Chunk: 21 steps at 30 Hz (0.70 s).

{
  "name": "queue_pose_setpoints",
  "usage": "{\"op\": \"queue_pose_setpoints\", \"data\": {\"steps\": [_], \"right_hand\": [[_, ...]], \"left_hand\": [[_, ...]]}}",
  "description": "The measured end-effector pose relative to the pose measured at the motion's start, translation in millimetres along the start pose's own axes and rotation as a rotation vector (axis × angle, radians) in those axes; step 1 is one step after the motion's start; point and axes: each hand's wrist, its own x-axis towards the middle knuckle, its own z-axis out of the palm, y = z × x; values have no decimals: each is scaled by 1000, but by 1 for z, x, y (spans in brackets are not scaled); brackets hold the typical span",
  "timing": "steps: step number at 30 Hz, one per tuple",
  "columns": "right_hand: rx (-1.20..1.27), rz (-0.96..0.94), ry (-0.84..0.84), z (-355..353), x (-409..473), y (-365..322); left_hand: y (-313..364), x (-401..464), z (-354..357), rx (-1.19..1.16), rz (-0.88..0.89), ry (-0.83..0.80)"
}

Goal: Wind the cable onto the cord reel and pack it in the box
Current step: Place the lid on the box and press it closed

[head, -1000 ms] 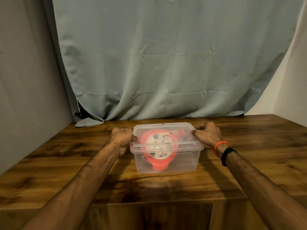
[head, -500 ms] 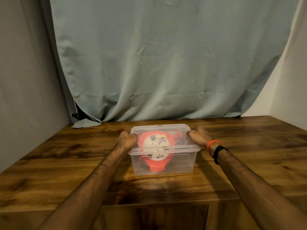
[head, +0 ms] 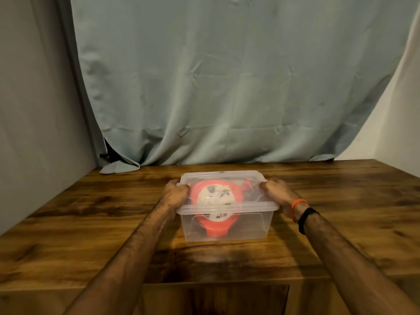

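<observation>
The setting is a plain indoor room, likely domestic, arranged as a simple work corner. A wood-grain table [head: 91,214] extends beyond and to both sides of the fingers [head: 179,184], and a grey-green curtain [head: 227,87] hangs behind it between bare walls [head: 34,110].

No lettering is legible: dark markings on the white face of the cord reel [head: 216,197], inside the box [head: 227,226], blur beyond reading.
</observation>
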Motion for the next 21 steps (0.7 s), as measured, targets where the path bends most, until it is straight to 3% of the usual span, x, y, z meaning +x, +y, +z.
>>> {"op": "queue_pose_setpoints", "data": {"steps": [9, 15, 21], "right_hand": [[233, 194, -89, -7, 4, 1], [-94, 113, 191, -7, 10, -5], [-264, 26, 351, 5, 14, -2]], "left_hand": [[1, -2, 1, 31, -37, 17], [4, -6, 0, 31, -54, 3], [4, -8, -1, 20, -56, 10]]}}
